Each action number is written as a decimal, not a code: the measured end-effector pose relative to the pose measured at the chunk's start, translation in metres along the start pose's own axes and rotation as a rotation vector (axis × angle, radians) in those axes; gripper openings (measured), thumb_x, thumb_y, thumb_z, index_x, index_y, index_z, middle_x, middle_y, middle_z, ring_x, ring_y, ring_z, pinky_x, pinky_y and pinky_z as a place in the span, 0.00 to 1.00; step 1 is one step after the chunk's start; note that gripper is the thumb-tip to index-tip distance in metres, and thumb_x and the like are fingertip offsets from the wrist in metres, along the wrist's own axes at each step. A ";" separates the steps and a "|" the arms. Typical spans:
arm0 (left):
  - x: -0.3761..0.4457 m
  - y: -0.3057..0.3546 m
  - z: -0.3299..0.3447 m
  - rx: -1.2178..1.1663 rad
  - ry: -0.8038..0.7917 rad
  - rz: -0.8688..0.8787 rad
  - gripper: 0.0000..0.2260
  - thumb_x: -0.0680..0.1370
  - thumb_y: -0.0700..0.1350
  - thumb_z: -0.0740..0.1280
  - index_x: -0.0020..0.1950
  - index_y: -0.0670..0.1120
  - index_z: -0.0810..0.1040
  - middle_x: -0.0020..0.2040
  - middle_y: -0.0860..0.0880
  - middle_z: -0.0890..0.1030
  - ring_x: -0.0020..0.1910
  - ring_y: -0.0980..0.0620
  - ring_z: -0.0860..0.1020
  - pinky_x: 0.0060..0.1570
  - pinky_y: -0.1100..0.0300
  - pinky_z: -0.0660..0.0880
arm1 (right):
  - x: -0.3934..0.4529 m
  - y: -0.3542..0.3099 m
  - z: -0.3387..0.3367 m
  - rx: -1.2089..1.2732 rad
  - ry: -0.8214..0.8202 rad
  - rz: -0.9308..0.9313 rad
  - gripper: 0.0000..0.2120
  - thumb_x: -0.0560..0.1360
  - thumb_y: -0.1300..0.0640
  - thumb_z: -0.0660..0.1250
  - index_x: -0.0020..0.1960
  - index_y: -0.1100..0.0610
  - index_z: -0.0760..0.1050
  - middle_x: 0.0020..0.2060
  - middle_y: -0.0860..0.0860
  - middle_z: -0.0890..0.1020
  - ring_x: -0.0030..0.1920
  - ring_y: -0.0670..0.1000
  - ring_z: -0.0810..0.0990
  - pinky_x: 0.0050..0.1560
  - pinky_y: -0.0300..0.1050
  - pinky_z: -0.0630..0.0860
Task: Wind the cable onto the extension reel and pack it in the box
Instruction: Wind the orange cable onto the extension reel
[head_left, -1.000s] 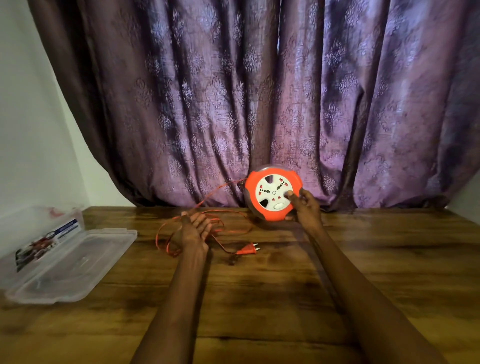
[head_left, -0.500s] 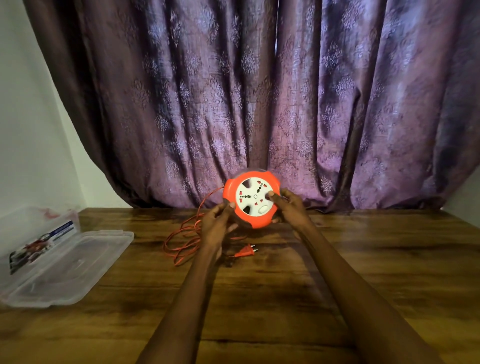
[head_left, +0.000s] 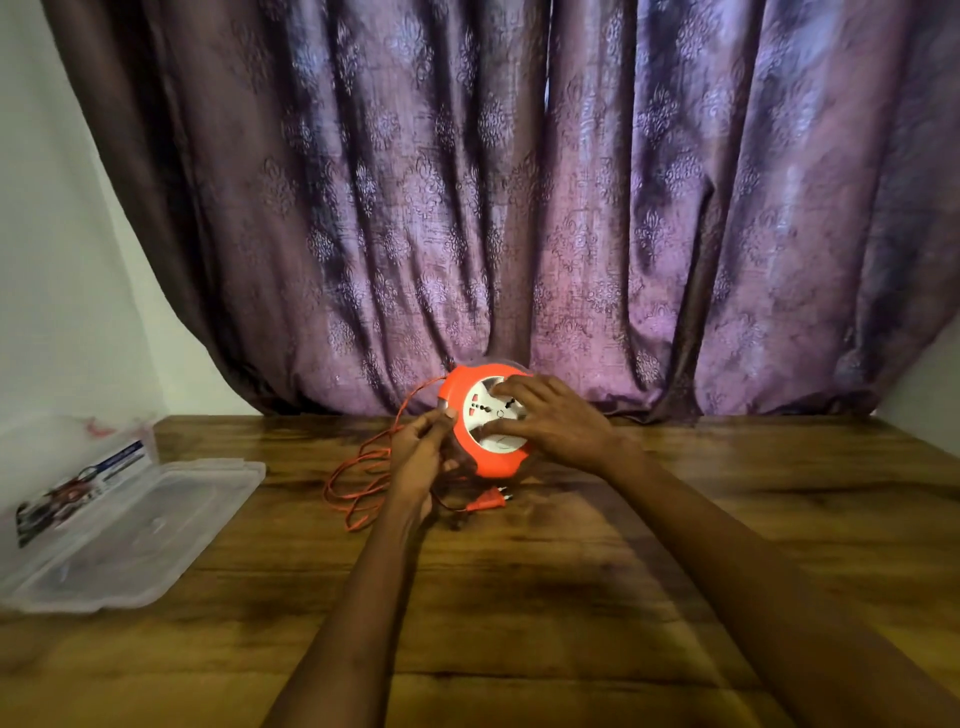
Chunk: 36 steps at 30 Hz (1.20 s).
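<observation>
The round orange extension reel (head_left: 470, 400) with a white socket face stands on edge near the back of the wooden table (head_left: 519, 597). My left hand (head_left: 421, 457) grips its left rim from behind. My right hand (head_left: 550, 415) lies over the white face, fingers spread and bent on it. The orange cable (head_left: 358, 478) runs from the reel's top left down into loose loops on the table to the left. Its orange plug (head_left: 485, 503) lies just below the reel.
A clear plastic box (head_left: 67, 467) with its lid (head_left: 140, 530) folded open lies at the table's left edge against the white wall. A purple patterned curtain (head_left: 519, 208) hangs right behind the reel.
The reel has been drawn left and nearer. My left hand left the cable loops and took hold of the reel's rim. My right hand moved from its right edge onto the white face.
</observation>
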<state>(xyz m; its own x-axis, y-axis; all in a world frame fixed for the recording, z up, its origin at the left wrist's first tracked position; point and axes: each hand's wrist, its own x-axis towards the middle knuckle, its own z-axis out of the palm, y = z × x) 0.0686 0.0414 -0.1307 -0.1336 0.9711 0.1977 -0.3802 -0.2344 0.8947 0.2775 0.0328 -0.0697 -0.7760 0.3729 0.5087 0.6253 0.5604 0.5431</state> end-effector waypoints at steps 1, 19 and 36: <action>0.000 -0.001 0.000 0.009 -0.009 -0.010 0.07 0.76 0.48 0.74 0.48 0.45 0.86 0.41 0.45 0.83 0.41 0.46 0.77 0.40 0.52 0.78 | -0.001 0.001 -0.002 -0.036 0.001 -0.021 0.20 0.76 0.53 0.59 0.64 0.38 0.76 0.70 0.54 0.74 0.68 0.58 0.74 0.63 0.54 0.71; -0.011 -0.015 0.026 0.161 0.066 0.295 0.05 0.80 0.41 0.69 0.55 0.45 0.79 0.45 0.53 0.84 0.39 0.66 0.81 0.41 0.70 0.77 | 0.046 -0.034 -0.007 1.467 0.182 1.568 0.23 0.70 0.39 0.72 0.46 0.61 0.80 0.30 0.58 0.85 0.20 0.49 0.76 0.21 0.35 0.67; 0.002 0.002 -0.007 -0.052 0.161 0.075 0.06 0.80 0.46 0.69 0.52 0.45 0.82 0.29 0.56 0.79 0.24 0.59 0.73 0.22 0.66 0.70 | 0.015 0.000 -0.021 -0.012 -0.088 0.037 0.22 0.73 0.53 0.54 0.61 0.45 0.79 0.66 0.55 0.77 0.64 0.59 0.75 0.54 0.53 0.72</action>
<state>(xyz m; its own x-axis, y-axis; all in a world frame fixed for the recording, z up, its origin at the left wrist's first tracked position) 0.0613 0.0426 -0.1309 -0.3066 0.9322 0.1925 -0.4101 -0.3118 0.8571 0.2672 0.0225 -0.0480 -0.7562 0.4573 0.4680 0.6543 0.5360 0.5335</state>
